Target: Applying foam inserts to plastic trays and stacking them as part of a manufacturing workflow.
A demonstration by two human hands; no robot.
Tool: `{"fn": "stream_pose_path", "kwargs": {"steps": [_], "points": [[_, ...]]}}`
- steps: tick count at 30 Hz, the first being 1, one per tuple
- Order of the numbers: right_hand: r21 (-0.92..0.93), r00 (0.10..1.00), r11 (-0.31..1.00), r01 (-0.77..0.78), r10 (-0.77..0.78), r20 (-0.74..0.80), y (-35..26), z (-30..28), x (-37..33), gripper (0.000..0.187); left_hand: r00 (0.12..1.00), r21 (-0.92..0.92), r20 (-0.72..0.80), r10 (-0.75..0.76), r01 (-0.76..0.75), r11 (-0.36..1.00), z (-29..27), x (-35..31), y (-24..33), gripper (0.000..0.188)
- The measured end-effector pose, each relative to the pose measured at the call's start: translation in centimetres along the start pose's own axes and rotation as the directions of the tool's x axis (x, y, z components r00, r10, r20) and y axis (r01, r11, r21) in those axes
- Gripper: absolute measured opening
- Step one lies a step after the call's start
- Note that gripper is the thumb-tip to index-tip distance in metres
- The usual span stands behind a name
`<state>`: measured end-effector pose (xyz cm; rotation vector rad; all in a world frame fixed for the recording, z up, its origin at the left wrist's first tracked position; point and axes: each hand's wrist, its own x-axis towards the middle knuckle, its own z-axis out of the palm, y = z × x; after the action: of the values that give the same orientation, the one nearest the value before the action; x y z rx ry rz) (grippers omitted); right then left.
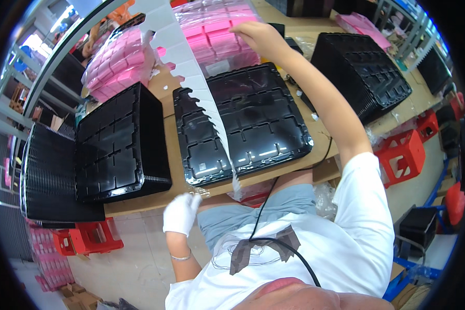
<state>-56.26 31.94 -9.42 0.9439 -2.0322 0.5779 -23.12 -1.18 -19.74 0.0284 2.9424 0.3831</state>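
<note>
A black moulded plastic tray (253, 119) with shallow compartments lies on the table in front of me, its surface shiny. My left hand (180, 214), in a white glove, is at the table's front edge beside the tray's near left corner. Its fingers are drawn together next to crinkled clear film; what they hold is hidden. Bare, my right hand (258, 39) reaches over the far side, fingers pinched, in front of a pink stack (212, 39) wrapped in clear plastic. Anything in that pinch is too small to name. A white strip (191, 62) with a jagged edge crosses the view, covering part of the tray.
Stacks of black trays stand left (111, 139) and right (364, 72) on the brown table (155, 201). Another wrapped pink stack (121, 62) is at the back left. Red stools (403, 155) stand beside the table. A black cable (263, 206) runs across my lap.
</note>
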Motion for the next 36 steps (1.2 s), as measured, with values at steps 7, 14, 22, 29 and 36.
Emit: {"fn": "stream_pose_path", "kwargs": {"steps": [7, 14, 22, 29, 36], "points": [[-0.154, 0.952, 0.988, 0.028, 0.021, 0.307, 7.1, 10.4, 6.2, 0.022, 0.757, -0.406, -0.649, -0.072, -0.264, 0.875, -3.2, 9.3, 4.2, 0.015], [0.108, 0.868, 0.971, -0.212, 0.136, 0.477, 11.6, 8.3, 8.6, 0.022, 0.782, -0.505, -0.623, -0.015, -0.387, 0.772, -5.7, 23.5, 6.4, 0.027], [0.009, 0.831, 0.929, -0.369, 0.326, 0.45, 10.9, 9.8, 9.5, 0.025, 0.373, 0.133, -0.801, 0.469, -0.652, 0.746, -10.0, 36.2, 13.1, 0.021], [0.032, 0.629, 0.796, -0.604, 0.453, 0.631, 10.7, 9.1, 10.1, 0.024, 0.342, -0.022, -0.908, 0.244, -0.619, 0.785, -9.4, 36.7, 11.8, 0.017], [0.248, 0.582, 0.552, -0.796, 0.589, 0.561, 13.2, 11.6, 10.7, 0.018, 0.213, 0.1, -0.917, 0.338, -0.696, 0.711, -9.7, 37.5, 12.9, 0.015]]}}
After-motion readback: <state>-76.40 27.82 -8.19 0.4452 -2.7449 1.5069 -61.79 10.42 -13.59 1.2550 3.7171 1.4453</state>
